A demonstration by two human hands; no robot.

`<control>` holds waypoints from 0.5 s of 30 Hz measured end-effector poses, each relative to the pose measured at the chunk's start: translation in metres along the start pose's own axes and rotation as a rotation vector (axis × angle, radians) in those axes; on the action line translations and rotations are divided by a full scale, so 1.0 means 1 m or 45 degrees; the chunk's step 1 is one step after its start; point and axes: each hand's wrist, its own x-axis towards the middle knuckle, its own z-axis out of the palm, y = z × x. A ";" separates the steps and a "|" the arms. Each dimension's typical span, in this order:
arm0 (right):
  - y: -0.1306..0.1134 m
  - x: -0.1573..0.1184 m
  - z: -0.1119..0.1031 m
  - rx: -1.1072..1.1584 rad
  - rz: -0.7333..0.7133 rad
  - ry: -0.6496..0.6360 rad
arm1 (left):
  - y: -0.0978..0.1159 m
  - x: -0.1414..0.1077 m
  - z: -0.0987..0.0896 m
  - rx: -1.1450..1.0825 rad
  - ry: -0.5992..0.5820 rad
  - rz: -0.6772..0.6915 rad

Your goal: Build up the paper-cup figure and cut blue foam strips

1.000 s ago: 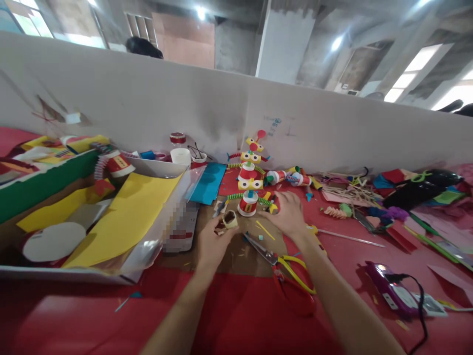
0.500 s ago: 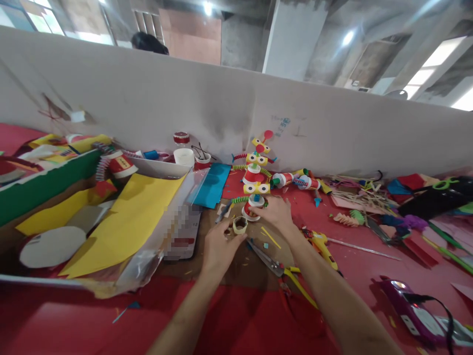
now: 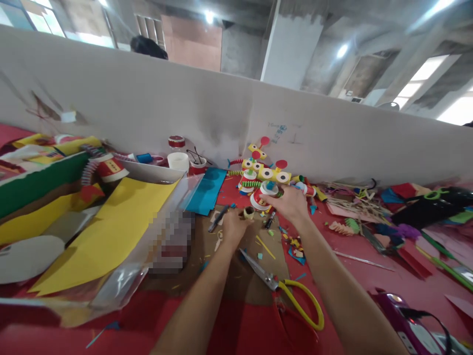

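Red worktop (image 3: 354, 241), left hand (image 3: 235, 228) with fingers pinched on paper tube (image 3: 249, 212), right hand (image 3: 292, 202) fingers closed on cup figure (image 3: 263, 198) at tube's one o'clock, scissors (image 3: 272, 281) at five, partition (image 3: 166, 98) twelve, concrete column (image 3: 293, 44) beyond.

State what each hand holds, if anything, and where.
The left hand holds a small hollow tube by its side; the right hand grips a yellow-headed figure by its cup.

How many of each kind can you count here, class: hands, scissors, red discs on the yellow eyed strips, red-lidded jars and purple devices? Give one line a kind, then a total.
Hands: 2
Scissors: 1
Red discs: 3
Red-lidded jar: 1
Purple device: 1
Total: 8
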 end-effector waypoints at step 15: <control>-0.016 -0.009 0.027 -0.091 -0.102 -0.088 | -0.011 0.001 0.008 0.122 -0.030 0.053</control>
